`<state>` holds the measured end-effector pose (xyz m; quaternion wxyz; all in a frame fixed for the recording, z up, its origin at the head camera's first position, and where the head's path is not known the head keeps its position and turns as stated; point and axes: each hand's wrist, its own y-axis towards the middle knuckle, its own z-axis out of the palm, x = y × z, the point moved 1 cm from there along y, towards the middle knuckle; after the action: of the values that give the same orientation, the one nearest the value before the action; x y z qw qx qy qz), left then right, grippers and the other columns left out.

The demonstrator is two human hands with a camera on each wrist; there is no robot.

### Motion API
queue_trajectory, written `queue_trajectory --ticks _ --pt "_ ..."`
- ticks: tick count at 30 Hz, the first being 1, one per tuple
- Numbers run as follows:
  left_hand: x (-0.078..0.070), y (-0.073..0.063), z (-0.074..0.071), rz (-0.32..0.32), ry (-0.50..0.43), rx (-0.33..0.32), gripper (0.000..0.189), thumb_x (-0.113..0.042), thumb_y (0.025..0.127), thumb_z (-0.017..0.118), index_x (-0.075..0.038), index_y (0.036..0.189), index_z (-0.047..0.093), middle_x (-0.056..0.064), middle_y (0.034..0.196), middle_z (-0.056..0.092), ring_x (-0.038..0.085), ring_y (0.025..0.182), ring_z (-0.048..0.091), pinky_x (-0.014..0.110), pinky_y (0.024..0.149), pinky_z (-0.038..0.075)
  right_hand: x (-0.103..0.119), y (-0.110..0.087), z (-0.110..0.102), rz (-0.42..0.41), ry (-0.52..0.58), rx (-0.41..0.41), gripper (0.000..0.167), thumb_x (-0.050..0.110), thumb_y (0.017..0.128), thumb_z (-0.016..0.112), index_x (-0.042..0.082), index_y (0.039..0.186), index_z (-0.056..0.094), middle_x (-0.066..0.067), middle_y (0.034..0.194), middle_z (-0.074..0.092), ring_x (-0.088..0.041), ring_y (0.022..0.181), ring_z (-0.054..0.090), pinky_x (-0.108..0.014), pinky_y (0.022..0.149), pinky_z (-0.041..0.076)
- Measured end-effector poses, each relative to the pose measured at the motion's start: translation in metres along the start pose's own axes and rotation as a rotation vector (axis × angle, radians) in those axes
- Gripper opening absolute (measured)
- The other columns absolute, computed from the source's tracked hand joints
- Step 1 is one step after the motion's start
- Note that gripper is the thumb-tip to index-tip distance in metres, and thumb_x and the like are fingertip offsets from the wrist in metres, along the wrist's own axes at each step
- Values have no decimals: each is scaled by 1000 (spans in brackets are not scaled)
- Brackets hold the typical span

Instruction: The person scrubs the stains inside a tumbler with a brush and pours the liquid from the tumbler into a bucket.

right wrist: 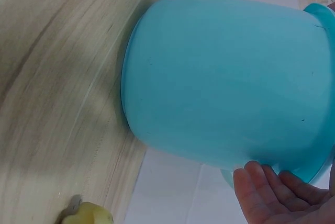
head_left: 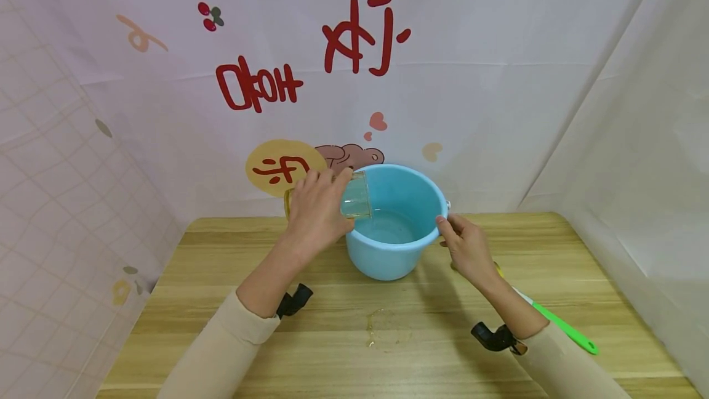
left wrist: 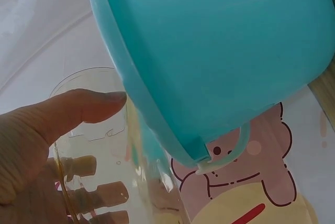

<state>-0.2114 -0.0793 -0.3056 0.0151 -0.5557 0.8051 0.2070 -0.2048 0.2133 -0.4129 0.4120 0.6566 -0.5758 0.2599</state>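
Observation:
My left hand grips a clear, amber-tinted cup, tipped on its side with its mouth over the left rim of a light-blue bucket. In the left wrist view the thumb lies along the near side of the cup, and the other fingers show through its wall. Shallow clear liquid covers the bucket's bottom. At the right rim my right hand pinches the bucket's edge, thumb on top and fingers beneath. The bucket stands upright on the wooden table.
A tool with a green handle lies on the right of the table, partly behind the right forearm; the right wrist view shows a yellow piece there. A wet ring marks the tabletop in front. Behind hangs a printed white cloth.

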Motion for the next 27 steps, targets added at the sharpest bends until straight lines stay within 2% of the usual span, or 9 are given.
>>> queue_trajectory --ticks 5,15,25,27 --pt "1 -1 0 1 -7 -1 91 -19 72 97 -10 151 53 15 122 62 35 113 47 51 97 43 0 0 0 15 1 5 50 39 111 51 -5 128 68 -21 113 74 -35 97 73 -40 80 62" --pt "0 -1 -1 2 -11 4 93 -18 71 98 -10 152 52 14 122 62 34 113 47 50 97 43 1 -2 0 24 16 14 52 39 111 51 -6 131 67 -23 116 72 -35 100 72 -44 83 62" --pt "0 -1 0 5 1 7 92 -18 72 98 -10 152 53 14 120 62 34 111 46 49 96 43 1 -2 1 33 24 18 53 41 112 50 -6 130 66 -22 116 72 -43 103 70 -51 86 61" --pt "0 -2 1 4 1 7 92 -18 72 98 -10 152 53 15 122 61 34 112 46 50 97 43 1 -2 1 34 16 17 52 40 112 50 -5 130 67 -22 116 72 -42 102 71 -47 84 62"
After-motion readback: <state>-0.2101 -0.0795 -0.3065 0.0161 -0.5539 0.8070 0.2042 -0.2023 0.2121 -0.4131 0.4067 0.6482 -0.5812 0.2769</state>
